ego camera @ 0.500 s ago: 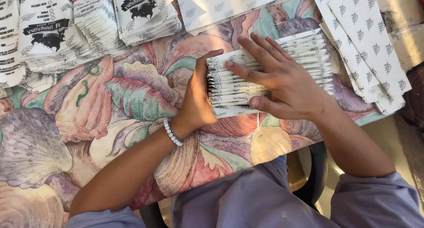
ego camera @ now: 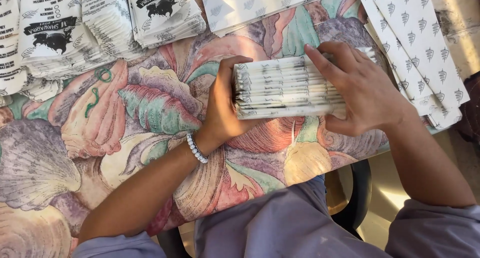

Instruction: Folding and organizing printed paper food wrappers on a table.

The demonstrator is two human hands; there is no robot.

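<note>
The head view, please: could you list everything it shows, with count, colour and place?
Stack of folded paper bags: one, white, on edge at table centre, between both hands.
Printed bag piles: several, white with black print, top left.
Patterned paper sheets: several, white with small grey motifs, top and right.
Tablecloth: one, multicoloured shell pattern, covering the table.
Chair: one, black, below the table edge.
Bead bracelet: one, white, left wrist.
Left hand: pressing the stack's left end.
Right hand: lying over the stack's right part.
</note>
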